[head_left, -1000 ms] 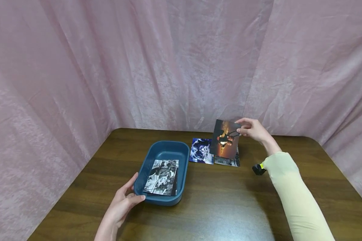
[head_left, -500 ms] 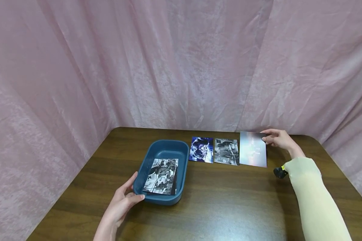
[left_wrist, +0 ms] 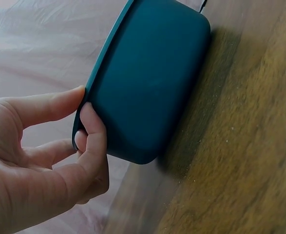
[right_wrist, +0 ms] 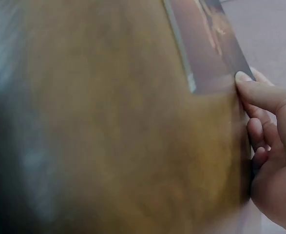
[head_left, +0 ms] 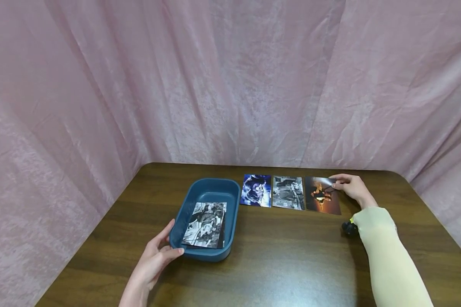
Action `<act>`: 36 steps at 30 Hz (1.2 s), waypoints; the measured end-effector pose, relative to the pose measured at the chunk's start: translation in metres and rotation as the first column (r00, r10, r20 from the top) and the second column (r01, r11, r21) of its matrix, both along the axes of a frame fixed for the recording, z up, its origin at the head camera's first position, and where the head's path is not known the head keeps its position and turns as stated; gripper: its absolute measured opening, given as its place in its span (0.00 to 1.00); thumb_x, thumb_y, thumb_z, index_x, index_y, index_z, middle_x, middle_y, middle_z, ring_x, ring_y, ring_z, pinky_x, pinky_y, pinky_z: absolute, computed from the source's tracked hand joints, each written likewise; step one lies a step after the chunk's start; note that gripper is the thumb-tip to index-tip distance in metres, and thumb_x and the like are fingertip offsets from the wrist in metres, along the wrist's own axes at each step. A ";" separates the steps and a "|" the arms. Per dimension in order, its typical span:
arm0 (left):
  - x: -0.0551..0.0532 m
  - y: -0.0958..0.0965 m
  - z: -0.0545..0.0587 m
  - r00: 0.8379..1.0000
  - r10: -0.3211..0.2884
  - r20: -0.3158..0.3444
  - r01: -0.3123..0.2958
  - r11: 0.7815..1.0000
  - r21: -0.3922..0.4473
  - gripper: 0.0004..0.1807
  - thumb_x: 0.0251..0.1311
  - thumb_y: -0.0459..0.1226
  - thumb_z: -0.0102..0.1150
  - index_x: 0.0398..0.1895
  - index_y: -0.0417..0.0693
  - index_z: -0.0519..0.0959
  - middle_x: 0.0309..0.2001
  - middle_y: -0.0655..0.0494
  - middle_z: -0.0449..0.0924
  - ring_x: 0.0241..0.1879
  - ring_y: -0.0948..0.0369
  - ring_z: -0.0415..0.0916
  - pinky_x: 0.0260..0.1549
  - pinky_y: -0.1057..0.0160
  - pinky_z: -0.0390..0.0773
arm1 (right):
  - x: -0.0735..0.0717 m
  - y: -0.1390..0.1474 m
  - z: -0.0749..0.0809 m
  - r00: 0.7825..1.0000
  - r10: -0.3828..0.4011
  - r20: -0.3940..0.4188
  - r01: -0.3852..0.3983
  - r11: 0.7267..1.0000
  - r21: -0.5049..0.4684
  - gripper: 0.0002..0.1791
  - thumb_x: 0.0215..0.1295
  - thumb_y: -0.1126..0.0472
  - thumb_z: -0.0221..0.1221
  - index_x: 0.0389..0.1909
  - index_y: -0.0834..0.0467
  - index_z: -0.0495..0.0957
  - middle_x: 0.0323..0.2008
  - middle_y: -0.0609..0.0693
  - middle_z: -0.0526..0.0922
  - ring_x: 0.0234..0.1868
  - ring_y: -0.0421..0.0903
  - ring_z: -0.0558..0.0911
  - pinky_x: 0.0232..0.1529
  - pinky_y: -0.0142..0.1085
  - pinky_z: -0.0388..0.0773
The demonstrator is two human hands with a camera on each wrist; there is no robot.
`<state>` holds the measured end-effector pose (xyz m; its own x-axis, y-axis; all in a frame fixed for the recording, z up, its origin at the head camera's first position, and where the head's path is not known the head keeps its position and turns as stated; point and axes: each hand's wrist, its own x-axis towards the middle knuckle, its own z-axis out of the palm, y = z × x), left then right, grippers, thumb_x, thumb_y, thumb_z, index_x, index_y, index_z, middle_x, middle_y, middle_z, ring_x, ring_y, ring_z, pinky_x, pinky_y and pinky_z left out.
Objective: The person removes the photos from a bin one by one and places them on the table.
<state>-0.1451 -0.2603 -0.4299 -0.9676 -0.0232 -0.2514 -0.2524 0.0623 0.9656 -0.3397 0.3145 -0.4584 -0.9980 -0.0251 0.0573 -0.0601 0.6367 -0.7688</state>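
Your R hand (head_left: pixel 351 187) pinches the dark orange pic (head_left: pixel 323 199) by its back R corner, so your fingers hide that bit. The pic is nr the back edge of the brown table (head_left: pixel 284 260), R of the middle; can't tell if it's all flat. Just L of it, in a row along the back edge, are the gray pic (head_left: pixel 288 192), then the purple pic (head_left: pixel 256 190). The purple one is just beside the blue tub (head_left: pixel 209 256), so there's v. little room btwn. Your L hand (head_left: pixel 155 258) grips the tub's front L corner by the rim. Inside, a B&W pic (head_left: pixel 205 224) lies at the front end. A black thing (head_left: pixel 349 229) w/ some yellow is by your R wrist. Your pale sleeve (head_left: pixel 388 251) covers some of the table's R side. A pink curtain (head_left: pixel 230 85) hangs right behind the back edge.
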 end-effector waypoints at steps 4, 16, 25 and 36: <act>0.000 0.001 0.001 1.000 0.001 0.010 -0.001 1.000 -0.011 0.47 0.56 0.25 0.59 0.79 0.54 0.53 0.56 0.43 0.60 0.41 0.59 0.73 0.42 0.68 0.77 | 0.002 0.000 -0.001 1.000 0.011 0.013 -0.011 1.000 0.000 0.23 0.68 0.60 0.60 0.61 0.67 0.74 0.31 0.41 0.77 0.31 0.35 0.71 0.35 0.30 0.68; 0.000 -0.001 0.002 0.999 0.015 0.043 -0.014 1.000 -0.020 0.48 0.56 0.25 0.59 0.79 0.55 0.52 0.53 0.48 0.56 0.37 0.61 0.69 0.40 0.69 0.76 | 0.000 -0.004 -0.003 0.998 0.036 0.042 -0.036 0.999 -0.004 0.24 0.69 0.62 0.59 0.62 0.69 0.73 0.36 0.43 0.77 0.32 0.34 0.69 0.35 0.29 0.68; -0.001 0.000 0.001 0.999 0.016 0.035 -0.015 1.000 -0.016 0.47 0.57 0.25 0.59 0.79 0.56 0.52 0.56 0.46 0.58 0.41 0.60 0.70 0.41 0.70 0.77 | 0.001 -0.001 -0.004 0.998 0.029 0.049 -0.030 1.000 0.008 0.26 0.70 0.60 0.58 0.66 0.66 0.70 0.37 0.45 0.75 0.32 0.35 0.68 0.36 0.30 0.66; -0.001 0.000 0.001 1.000 -0.003 0.017 0.003 1.000 0.018 0.47 0.57 0.24 0.58 0.79 0.54 0.51 0.61 0.43 0.61 0.49 0.60 0.70 0.44 0.70 0.77 | 0.005 0.000 0.000 0.997 0.034 0.072 -0.034 0.999 0.005 0.28 0.72 0.57 0.56 0.68 0.64 0.68 0.41 0.50 0.76 0.34 0.36 0.71 0.37 0.30 0.69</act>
<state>-0.1461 -0.2608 -0.4292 -0.9633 -0.0155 -0.2679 -0.2684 0.0459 0.9622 -0.3350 0.3141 -0.4579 -0.9981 -0.0594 -0.0153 -0.0263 0.6401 -0.7678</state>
